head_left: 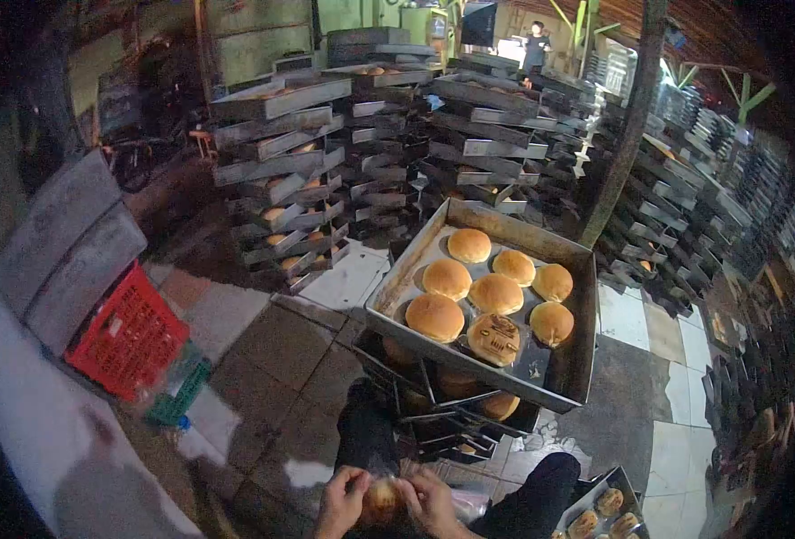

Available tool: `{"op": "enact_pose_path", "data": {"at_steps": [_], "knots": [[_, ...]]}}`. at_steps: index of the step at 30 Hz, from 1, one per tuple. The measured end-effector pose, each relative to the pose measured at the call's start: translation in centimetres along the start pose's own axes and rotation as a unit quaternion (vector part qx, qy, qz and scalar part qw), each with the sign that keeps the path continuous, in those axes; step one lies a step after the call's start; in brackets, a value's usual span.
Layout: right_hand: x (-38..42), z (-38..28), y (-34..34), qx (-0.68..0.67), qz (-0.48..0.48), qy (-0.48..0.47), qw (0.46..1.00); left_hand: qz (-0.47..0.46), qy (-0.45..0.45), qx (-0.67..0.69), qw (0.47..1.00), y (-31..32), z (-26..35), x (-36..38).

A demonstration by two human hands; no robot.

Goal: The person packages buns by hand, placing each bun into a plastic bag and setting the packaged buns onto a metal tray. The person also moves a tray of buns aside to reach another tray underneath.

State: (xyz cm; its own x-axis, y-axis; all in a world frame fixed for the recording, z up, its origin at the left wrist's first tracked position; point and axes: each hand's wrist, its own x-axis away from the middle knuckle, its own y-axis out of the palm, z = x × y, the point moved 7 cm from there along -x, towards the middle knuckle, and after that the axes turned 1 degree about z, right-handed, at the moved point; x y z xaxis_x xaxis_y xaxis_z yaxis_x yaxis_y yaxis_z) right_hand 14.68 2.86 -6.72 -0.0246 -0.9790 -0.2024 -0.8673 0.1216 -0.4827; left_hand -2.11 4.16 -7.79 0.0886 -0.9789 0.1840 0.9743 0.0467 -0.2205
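At the bottom of the head view, my left hand (342, 501) and my right hand (429, 503) are closed on the upper part of a clear plastic bag, one on each side. A round brown bun (382, 499) shows between them, inside the bag. More clear plastic (469, 503) lies just right of my right hand. In front of my knees, a metal tray (483, 218) holds several golden buns (496, 294). One bun (494, 340) at its near side has a dark printed mark, perhaps on a wrapper. The tray rests on a stack of other trays.
Tall stacks of metal trays (281, 171) stand ahead and at right. A wooden post (627, 135) leans behind the tray. At left are red (132, 337) and green (180, 391) crates. Another bun tray (627, 485) sits low at right. A person (536, 47) stands far back.
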Motion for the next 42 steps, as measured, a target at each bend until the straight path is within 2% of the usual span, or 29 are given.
{"op": "enact_pose_path", "data": {"at_steps": [2,3,4,5,6,9,10,11,13,15,17,18,20,21,23,24,26,27,29,30,32,33,34,35,37,38,39,41,42], "knots": [[2.1,0.5,0.0,-0.32,-0.041,0.128,0.938,-0.004,0.033,0.101,0.994,-0.1,2.6,0.9],[2.7,-0.4,-0.8,-0.321,-0.033,0.134,0.937,-0.013,0.029,0.097,0.995,0.2,2.4,1.4],[1.7,-4.3,-3.7,-0.16,0.044,-0.04,0.985,-0.001,0.104,0.129,0.986,0.0,3.3,1.7],[1.8,-7.7,-5.3,0.014,0.118,-0.213,0.97,0.012,0.181,0.162,0.97,-0.4,4.2,2.0],[1.8,-7.5,-5.6,0.014,0.124,-0.212,0.969,0.007,0.184,0.16,0.97,-0.5,4.3,1.9],[1.5,-2.4,-3.0,-0.109,-0.102,0.078,0.986,-0.086,0.081,-0.049,0.992,0.0,2.1,1.5],[1.4,-3.9,-4.2,-0.049,-0.106,-0.043,0.992,-0.106,0.208,0.085,0.969,-0.1,2.5,3.0],[1.4,-5.3,-4.8,-0.046,-0.107,-0.042,0.992,-0.107,0.207,0.089,0.968,-0.2,4.1,3.5],[1.2,-9.8,-6.3,0.023,0.001,-0.17,0.985,-0.068,0.005,-0.01,0.998,-1.0,4.5,3.3],[-2.1,-6.0,-3.1,0.02,-0.072,-0.114,0.991,-0.076,0.052,0.018,0.996,-0.5,4.8,0.0],[-5.5,-3.5,-2.8,-0.113,0.003,-0.061,0.992,0.108,0.061,0.12,0.985,-3.5,5.2,-2.3],[-5.5,-3.3,-2.6,-0.113,0.002,-0.061,0.992,0.108,0.061,0.121,0.985,-3.5,4.9,-2.1],[-5.0,-1.1,-2.4,-0.098,0.04,0.069,0.992,0.185,0.098,-0.092,0.973,-4.5,4.4,-1.0],[-3.9,-0.4,-1.9,-0.099,0.04,0.071,0.992,0.185,0.097,-0.093,0.973,-4.8,2.4,-0.3],[0.9,4.9,1.5,-0.162,-0.097,0.305,0.934,0.145,0.05,-0.231,0.961,-4.6,-2.8,0.9],[2.5,6.2,1.8,-0.161,-0.097,0.311,0.932,0.14,0.045,-0.232,0.961,-4.4,-3.4,1.7],[4.8,5.1,1.0,-0.002,-0.123,0.193,0.973,0.138,-0.048,-0.072,0.987,-4.4,-4.7,5.5],[5.9,4.0,0.7,-0.004,-0.124,0.206,0.971,0.13,-0.057,-0.077,0.987,-4.5,-4.0,6.5],[3.8,-6.4,-0.9,0.086,-0.168,-0.032,0.982,0.151,-0.265,0.049,0.951,-4.4,-4.6,7.6],[3.1,-5.6,0.1,0.087,-0.167,-0.024,0.982,0.132,-0.297,0.118,0.938,-3.8,-6.1,7.5],[2.6,-7.3,1.5,0.157,-0.072,-0.345,0.923,0.184,-0.219,0.18,0.941,-3.6,2.9,7.6],[-0.7,-5.3,2.3,0.101,-0.313,-0.043,0.944,0.24,-0.133,0.246,0.93,-4.2,6.5,7.5],[-2.9,-6.1,-0.8,-0.047,-0.257,-0.002,0.965,0.243,-0.119,0.314,0.91,-5.4,3.4,7.2],[-5.5,-8.2,-4.7,-0.094,-0.141,-0.081,0.982,0.244,-0.114,0.318,0.909,-5.7,3.9,6.9],[-9.8,-11.6,-13.8,0.052,-0.016,-0.213,0.975,0.241,-0.026,0.405,0.882,-6.6,6.6,6.7],[-11.7,-8.3,-16.9,-0.101,-0.005,-0.09,0.991,0.245,-0.02,0.356,0.901,-6.4,7.5,6.4],[-13.4,-8.5,-20.4,-0.18,-0.006,-0.06,0.982,0.241,-0.017,0.36,0.901,-6.5,5.4,5.8],[-16.5,-5.5,-25.1,-0.172,-0.07,0.071,0.98,0.101,-0.129,0.668,0.726,-3.7,-1.6,3.8],[-17.1,-1.3,-28.9,0.003,0.016,0.059,0.998,0.164,-0.043,0.385,0.907,-4.0,-0.3,3.8]]}}
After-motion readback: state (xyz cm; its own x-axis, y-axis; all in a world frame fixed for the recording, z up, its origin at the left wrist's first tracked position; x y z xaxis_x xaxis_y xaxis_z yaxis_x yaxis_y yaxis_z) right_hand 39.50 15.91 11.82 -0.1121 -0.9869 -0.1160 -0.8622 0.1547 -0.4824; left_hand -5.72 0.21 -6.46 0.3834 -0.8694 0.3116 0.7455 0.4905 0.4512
